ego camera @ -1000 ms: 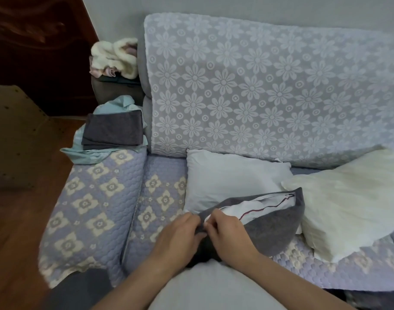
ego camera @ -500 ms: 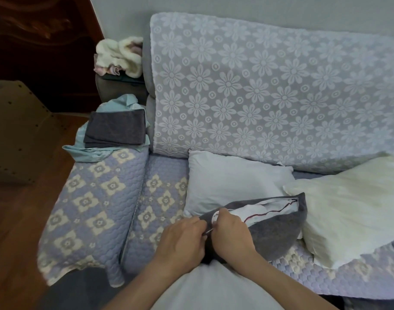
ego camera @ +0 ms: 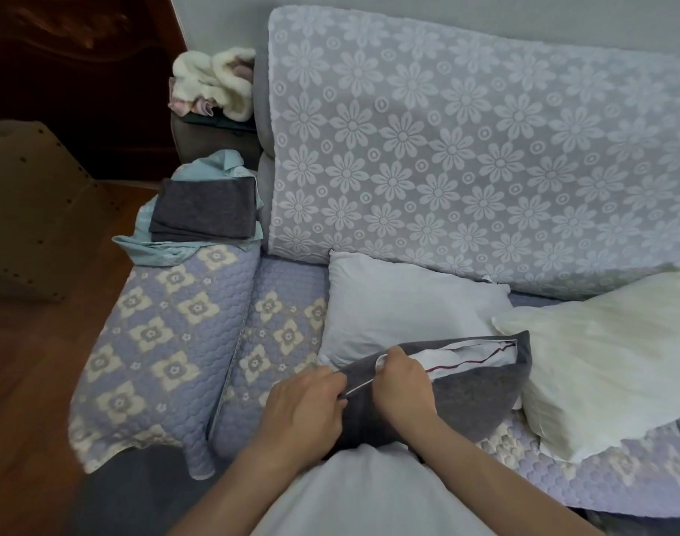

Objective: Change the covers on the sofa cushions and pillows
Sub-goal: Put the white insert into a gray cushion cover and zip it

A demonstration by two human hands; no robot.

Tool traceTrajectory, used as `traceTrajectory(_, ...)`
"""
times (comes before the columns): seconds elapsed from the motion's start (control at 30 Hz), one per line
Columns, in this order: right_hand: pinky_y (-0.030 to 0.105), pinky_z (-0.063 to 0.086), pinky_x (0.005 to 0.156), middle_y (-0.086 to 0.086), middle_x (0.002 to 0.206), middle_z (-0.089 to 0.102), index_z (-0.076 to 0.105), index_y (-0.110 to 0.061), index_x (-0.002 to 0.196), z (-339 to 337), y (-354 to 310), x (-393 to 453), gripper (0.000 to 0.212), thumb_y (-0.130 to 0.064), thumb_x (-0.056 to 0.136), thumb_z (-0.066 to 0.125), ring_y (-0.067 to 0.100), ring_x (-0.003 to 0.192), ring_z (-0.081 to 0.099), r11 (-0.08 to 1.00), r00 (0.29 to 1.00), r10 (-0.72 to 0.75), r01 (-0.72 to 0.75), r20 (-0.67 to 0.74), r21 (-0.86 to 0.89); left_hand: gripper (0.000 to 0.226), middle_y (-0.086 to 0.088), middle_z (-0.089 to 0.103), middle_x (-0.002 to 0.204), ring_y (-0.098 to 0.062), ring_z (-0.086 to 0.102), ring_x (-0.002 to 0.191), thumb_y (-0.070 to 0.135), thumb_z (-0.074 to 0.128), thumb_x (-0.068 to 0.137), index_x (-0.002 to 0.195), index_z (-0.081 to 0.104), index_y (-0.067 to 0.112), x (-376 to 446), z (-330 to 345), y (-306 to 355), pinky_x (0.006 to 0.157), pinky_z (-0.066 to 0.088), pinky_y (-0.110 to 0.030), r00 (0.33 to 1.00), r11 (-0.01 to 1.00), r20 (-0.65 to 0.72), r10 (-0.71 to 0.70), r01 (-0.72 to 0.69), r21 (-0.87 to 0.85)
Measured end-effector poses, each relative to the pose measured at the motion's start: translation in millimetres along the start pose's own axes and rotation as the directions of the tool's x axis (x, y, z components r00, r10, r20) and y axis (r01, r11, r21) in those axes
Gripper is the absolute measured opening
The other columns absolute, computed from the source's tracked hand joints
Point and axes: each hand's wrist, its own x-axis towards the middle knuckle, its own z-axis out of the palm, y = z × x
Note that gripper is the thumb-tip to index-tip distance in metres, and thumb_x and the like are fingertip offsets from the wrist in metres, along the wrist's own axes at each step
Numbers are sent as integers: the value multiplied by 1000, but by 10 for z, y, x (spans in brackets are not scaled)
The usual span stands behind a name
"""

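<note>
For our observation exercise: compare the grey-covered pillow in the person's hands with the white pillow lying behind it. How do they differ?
The grey-covered pillow wears a dark grey cover, open along its top edge; the white pillow is bare. The left hand and right hand grip the grey one's opening; nothing holds the white one, which lies against the sofa back. Both have white filling and rest on the sofa.

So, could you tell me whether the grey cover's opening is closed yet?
Mostly open: the grey cover gapes, showing the white pillow inside.

No text, labels, brands or nos. I can read anywhere – nothing on the covers, pillows or sofa in front of me. Only flower patterns, no lettering.
</note>
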Motion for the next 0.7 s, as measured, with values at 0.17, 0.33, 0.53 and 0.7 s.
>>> traceTrajectory(0.17,39,41,69,7,81,60,41,-15,78,-21,137,-4,20,-13,98,46,31,80,55,980,994,-106,101,17,171,20,6,59,95,-21,58,95,37,57,93,82,44,27,-40,-81,-32,68,36,-34,996,996,4,-88,88,6)
traceTrajectory(0.33,39,48,79,-2,85,65,54,-10,84,82,342,-112,15,-16,98,56,18,85,59,908,962,-268,232,60,348,24,2,57,106,-24,54,105,43,55,88,101,52,23,-67,35,-32,77,42,-37,998,993,58,-17,10,119)
traceTrajectory(0.53,39,42,76,2,86,58,51,-13,87,327,491,-129,16,-19,101,48,18,80,49,843,857,-508,473,91,255,17,-1,61,109,-26,59,103,36,58,96,101,53,21,13,340,5,78,43,-39,982,997,174,-78,75,22)
traceTrajectory(0.7,41,43,79,5,97,66,48,-16,100,359,584,-138,28,-41,105,37,25,89,59,889,832,-447,453,329,62,14,7,60,89,-17,57,90,31,68,92,89,57,22,-179,419,-158,75,40,-31,966,965,182,-182,211,-156)
